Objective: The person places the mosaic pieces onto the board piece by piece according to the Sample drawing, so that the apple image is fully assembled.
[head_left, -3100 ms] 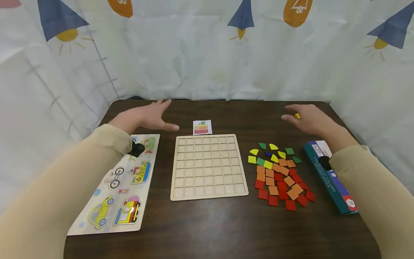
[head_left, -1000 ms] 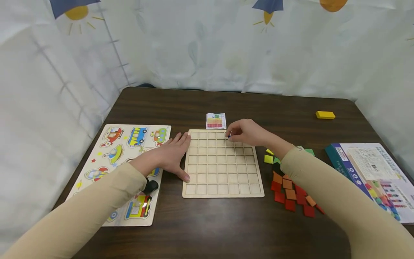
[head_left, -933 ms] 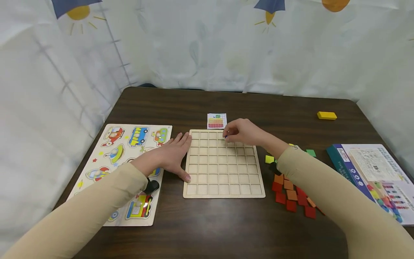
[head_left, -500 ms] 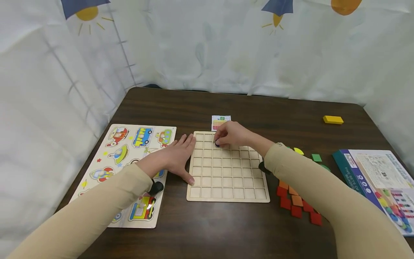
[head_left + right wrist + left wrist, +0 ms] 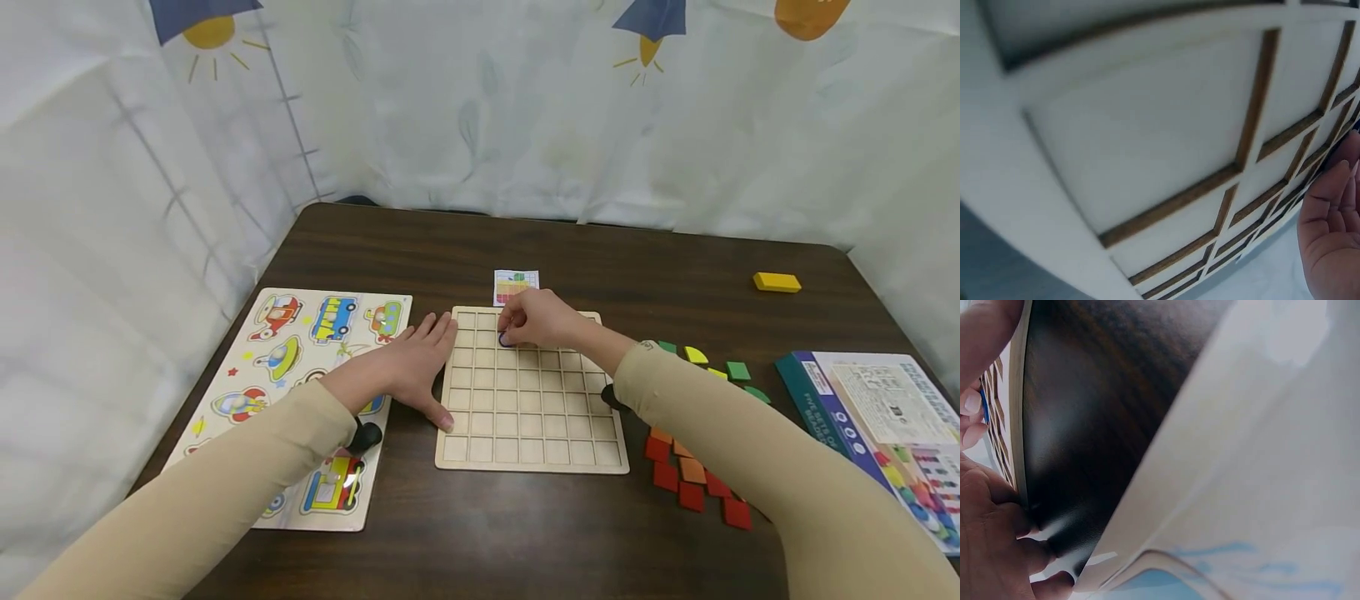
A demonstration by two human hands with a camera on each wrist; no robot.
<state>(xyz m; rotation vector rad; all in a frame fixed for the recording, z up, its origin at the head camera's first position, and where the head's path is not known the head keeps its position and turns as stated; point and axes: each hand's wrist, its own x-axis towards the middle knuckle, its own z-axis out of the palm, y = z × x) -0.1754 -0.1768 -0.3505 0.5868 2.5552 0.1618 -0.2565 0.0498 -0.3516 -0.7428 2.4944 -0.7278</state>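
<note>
A wooden grid board point(image 5: 525, 425) with square cells lies at the middle of the table. The thumb and fingertips of my right hand point(image 5: 546, 320) pinch a small dark blue piece point(image 5: 503, 339) at a cell in the second row from the top, left of centre. In the right wrist view this hand point(image 5: 1335, 231) is at the far right, low over the board. My left hand point(image 5: 416, 367) rests spread along the board's left edge, thumb on the rim and fingers near its top left corner. In the left wrist view the blue piece point(image 5: 984, 403) shows beside the right fingertips.
A printed grid card point(image 5: 516, 285) lies behind the board. Left is a vehicle picture puzzle point(image 5: 247, 358), partly under my left arm. Right are loose red tiles point(image 5: 691, 497), orange, green and yellow pieces, partly hidden by my right sleeve, a box point(image 5: 877, 417) and a yellow block point(image 5: 777, 282).
Both hands have come in from raised positions to the board, and the right hand has picked up the blue piece. In the last second it has shifted left and nearer across the cells.
</note>
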